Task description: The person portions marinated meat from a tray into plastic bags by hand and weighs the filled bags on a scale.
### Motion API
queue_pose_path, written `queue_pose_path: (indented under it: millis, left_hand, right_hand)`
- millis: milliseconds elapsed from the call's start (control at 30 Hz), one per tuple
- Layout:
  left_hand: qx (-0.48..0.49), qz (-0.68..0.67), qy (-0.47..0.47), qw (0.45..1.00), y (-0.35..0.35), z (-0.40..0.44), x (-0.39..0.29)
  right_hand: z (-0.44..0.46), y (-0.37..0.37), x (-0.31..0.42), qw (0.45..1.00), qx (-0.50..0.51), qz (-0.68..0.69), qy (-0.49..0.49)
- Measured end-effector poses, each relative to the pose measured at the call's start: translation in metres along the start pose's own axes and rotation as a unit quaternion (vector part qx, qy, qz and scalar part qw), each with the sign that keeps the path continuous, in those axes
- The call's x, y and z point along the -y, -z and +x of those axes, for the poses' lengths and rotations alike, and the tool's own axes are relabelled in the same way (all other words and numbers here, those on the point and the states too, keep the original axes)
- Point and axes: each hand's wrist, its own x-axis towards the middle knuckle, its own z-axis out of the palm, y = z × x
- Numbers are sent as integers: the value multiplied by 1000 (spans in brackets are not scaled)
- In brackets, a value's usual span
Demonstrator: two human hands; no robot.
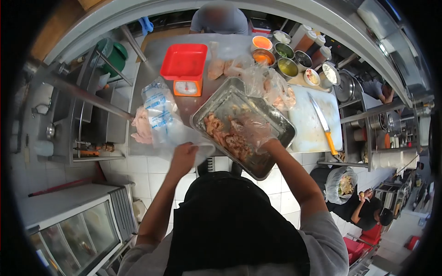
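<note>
My left hand (pixel 185 155) is closed on the edge of a clear plastic bag with blue print (pixel 160 110), beside pale raw meat (pixel 142 125). My right hand (pixel 258 135), in a clear plastic glove, is down in a metal tray (pixel 286 120) among chopped meat pieces (pixel 235 145); its fingers blur into the glove and meat, so their grip cannot be made out. The tray lies tilted across the front edge of the steel table. Behind it are bags of meat (pixel 271 85).
An orange scale (pixel 188 87) carries a red tray (pixel 184 62). At right, a knife (pixel 321 117) lies on a white cutting board (pixel 301 133). Bowls (pixel 287 67) and bottles (pixel 305 40) stand at the back right. One person (pixel 218 20) is across the table; another (pixel 370 214) is far right.
</note>
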Motion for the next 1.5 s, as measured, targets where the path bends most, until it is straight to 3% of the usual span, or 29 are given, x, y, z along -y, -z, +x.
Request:
queue_pose_path:
  millis: [33,67,100,200,267,367,467,500,567,633,667,733,867,900,1000,1033,1100,1167,1233,1300,1400,1467,1500]
  left_hand:
    - [47,-78,74,993,-26,-2,14]
    - [104,-184,217,953,-39,1,4]
    - [114,-256,238,930,-49,3,-4]
    - [106,-360,263,889,-75,10,-12]
    - [85,-399,265,874,-86,10,-13]
    - [54,-440,258,858,-91,9,-14]
    - [41,-445,254,858,-94,14,-17]
    - [38,-449,249,857,-92,15,-18]
    - [38,-429,277,859,-86,17,-19]
    - [46,-380,340,859,-69,21,-32]
    - [19,-327,319,889,-58,19,-41]
    - [-36,-216,271,937,-33,10,-55]
    - [-57,-207,166,963,1,16,-76]
    - [-66,-175,126,974,6,25,-91]
    - [-55,-161,47,984,-4,57,-119]
    - [-38,-149,17,988,-13,71,-117]
    - [11,-157,21,987,-29,85,-121]
    - [75,-196,90,974,-34,88,-148]
    - [119,-217,94,964,-45,90,-152]
    - [157,-243,85,953,-50,87,-159]
    - [175,-271,37,946,-53,78,-164]
    - [155,-259,-13,953,-69,76,-147]
    - [155,-269,3,951,-67,73,-147]
  right_hand:
    - [6,-11,2,1000,-6,5,26]
    - [11,-19,5,998,-11,10,53]
    - [8,-18,17,995,-23,-37,87]
    - [-14,-19,47,987,-68,-63,131]
    - [-18,-43,48,989,-100,78,74]
    - [-28,-29,80,983,-94,156,27]
    - [-26,-72,51,984,-28,176,16]
    - [-23,-71,48,950,15,311,-24]
    - [-17,-68,38,816,102,560,-100]
    - [-12,-61,25,606,181,757,-165]
    - [-13,-57,18,479,213,830,-190]
    - [-30,-21,25,468,152,851,-183]
    - [-55,12,-1,426,123,888,-123]
    - [-58,14,-11,423,130,889,-115]
    - [-80,71,23,492,26,844,-214]
    - [-82,63,-3,508,92,840,-170]
    - [-88,43,-48,648,64,756,-67]
    - [-94,51,-51,745,20,667,-11]
    - [-94,71,-51,834,-7,547,69]
    - [-88,80,-51,774,62,630,-1]
    - [-85,97,-3,744,43,662,-76]
    - [-74,53,-16,745,13,666,-38]
    - [-67,29,-25,703,24,708,-64]
